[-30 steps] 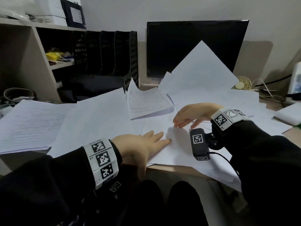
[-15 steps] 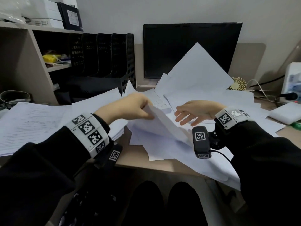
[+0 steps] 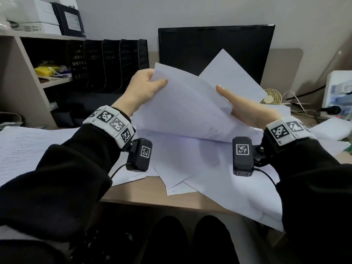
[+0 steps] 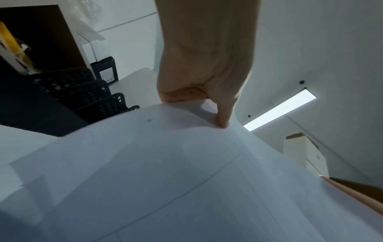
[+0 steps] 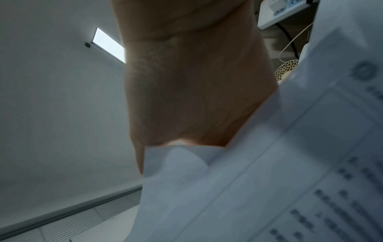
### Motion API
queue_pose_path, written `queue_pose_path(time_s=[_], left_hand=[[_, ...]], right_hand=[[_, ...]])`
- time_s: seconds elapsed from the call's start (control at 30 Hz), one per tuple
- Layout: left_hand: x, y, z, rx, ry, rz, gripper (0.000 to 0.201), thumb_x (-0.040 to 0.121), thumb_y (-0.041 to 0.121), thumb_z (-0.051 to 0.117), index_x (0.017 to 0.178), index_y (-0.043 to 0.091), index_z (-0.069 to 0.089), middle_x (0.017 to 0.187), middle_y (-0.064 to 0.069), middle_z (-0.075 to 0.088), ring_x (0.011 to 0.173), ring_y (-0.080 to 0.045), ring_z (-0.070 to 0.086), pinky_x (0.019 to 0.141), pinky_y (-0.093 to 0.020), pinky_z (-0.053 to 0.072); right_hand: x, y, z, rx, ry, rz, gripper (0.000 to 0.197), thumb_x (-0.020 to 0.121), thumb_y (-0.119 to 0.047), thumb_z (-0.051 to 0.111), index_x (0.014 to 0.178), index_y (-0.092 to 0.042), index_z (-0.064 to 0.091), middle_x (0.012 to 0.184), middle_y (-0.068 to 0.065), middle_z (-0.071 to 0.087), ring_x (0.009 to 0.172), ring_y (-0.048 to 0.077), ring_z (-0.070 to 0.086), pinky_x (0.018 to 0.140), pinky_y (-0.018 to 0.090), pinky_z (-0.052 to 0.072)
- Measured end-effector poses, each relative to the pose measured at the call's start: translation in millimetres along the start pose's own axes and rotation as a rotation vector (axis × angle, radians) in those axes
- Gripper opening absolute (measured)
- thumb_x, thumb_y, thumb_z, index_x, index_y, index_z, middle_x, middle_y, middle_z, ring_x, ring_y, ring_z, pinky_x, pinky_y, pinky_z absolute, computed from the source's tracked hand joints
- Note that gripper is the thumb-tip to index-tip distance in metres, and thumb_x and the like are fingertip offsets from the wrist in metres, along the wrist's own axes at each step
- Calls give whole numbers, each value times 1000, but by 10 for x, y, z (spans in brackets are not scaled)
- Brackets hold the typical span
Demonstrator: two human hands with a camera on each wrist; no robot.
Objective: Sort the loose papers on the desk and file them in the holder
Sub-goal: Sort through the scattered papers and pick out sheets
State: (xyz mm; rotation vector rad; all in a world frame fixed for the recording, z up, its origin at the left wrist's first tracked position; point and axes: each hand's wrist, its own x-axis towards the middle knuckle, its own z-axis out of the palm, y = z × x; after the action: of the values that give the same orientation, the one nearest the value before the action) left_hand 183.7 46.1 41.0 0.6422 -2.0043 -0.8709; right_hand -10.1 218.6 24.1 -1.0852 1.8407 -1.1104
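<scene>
A sheaf of white papers (image 3: 186, 103) is raised above the desk, in front of the monitor. My left hand (image 3: 154, 83) pinches its top left corner, thumb in front and fingers behind. On the sheaf's right edge my right hand (image 3: 243, 111) holds it, thumb up on the near side and fingers hidden behind the sheets. The left wrist view shows the left hand (image 4: 207, 68) pinching the sheaf (image 4: 165, 180) with the holder (image 4: 87, 95) beyond. The right hand's palm (image 5: 196, 90) sits behind printed sheets (image 5: 269, 180). The black mesh file holder (image 3: 112, 63) stands at the back left, its slots dark.
More loose sheets (image 3: 190, 161) lie spread over the desk under the hands, some hanging over the front edge (image 3: 152, 195). A printed stack (image 3: 26, 147) lies at the left. A dark monitor (image 3: 215, 48), a shelf unit (image 3: 24, 77) and a power strip (image 3: 339, 96) with cables ring the desk.
Both hands have come up off the desk. The left hand picked up a sheaf of papers and raised it, and the right hand has taken hold of its right edge.
</scene>
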Motion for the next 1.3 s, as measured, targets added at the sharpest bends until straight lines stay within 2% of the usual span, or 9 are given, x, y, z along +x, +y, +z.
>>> queue_pose_path(time_s=[0.1, 0.17, 0.23, 0.3, 0.43, 0.7, 0.9, 1.07, 1.3], left_hand=[[112, -30, 3, -17, 69, -12, 6, 91, 22, 63, 92, 17, 67, 94, -2, 70, 88, -21, 68, 82, -39, 57], [158, -40, -3, -22, 101, -15, 11, 91, 23, 63, 97, 15, 68, 99, -5, 71, 93, -24, 69, 85, -43, 56], [183, -43, -21, -54, 130, 0, 14, 91, 22, 63, 100, 14, 69, 102, -6, 72, 95, -24, 69, 86, -43, 56], [214, -28, -46, -94, 174, 17, 13, 92, 20, 62, 102, 13, 67, 102, -5, 71, 94, -21, 69, 86, -39, 57], [287, -15, -122, -169, 257, 38, 10, 94, 17, 59, 101, 12, 64, 101, -4, 69, 93, -19, 68, 82, -34, 57], [412, -69, -222, -250, 373, -71, 31, 98, 22, 46, 68, 20, 49, 78, 0, 57, 71, -14, 53, 65, -24, 45], [444, -46, -346, -408, 365, -214, 26, 94, 16, 44, 69, 23, 49, 73, 6, 55, 63, -10, 53, 61, -24, 45], [492, 29, -484, -507, 425, -178, 29, 92, 10, 45, 65, 20, 47, 71, 1, 54, 65, -14, 52, 64, -25, 43], [491, 64, -940, -481, 666, -82, 21, 67, 2, 43, 60, 20, 36, 61, 0, 38, 61, -17, 38, 57, -27, 33]], right_hand=[[-14, 22, -17, -34, 137, -79, 52, 87, -71, 37, 123, -38, 52, 119, -23, 49, 115, 3, 42, 111, 33, 22], [21, 44, -29, -96, 274, -155, 39, 88, -68, 39, 104, -36, 55, 101, -20, 49, 103, 6, 46, 109, 37, 27], [94, 75, -38, -197, 312, -222, 39, 84, -69, 46, 90, -31, 55, 90, -13, 53, 89, 8, 53, 91, 33, 42], [167, 113, -71, -298, 335, -276, 45, 79, -66, 59, 87, -22, 55, 82, -9, 54, 77, 9, 52, 65, 25, 38], [289, 199, -168, -362, 500, -368, 30, 76, -33, 75, 95, -11, 66, 92, 5, 68, 84, 21, 63, 70, 35, 49], [389, 233, -206, -101, 727, -411, 22, 78, -22, 73, 64, -11, 60, 59, 2, 53, 53, 14, 45, 52, 28, 34], [391, 72, -282, 106, 747, -546, 29, 89, -23, 61, 88, 5, 66, 77, 5, 67, 67, 13, 55, 63, 29, 43], [489, 9, -370, 89, 931, -505, 17, 92, -24, 48, 80, -12, 51, 66, -4, 44, 59, 9, 38, 54, 24, 31], [596, 81, -381, 413, 1024, -317, 19, 89, -3, 38, 91, -13, 54, 91, 2, 57, 85, 16, 53, 56, 18, 39]])
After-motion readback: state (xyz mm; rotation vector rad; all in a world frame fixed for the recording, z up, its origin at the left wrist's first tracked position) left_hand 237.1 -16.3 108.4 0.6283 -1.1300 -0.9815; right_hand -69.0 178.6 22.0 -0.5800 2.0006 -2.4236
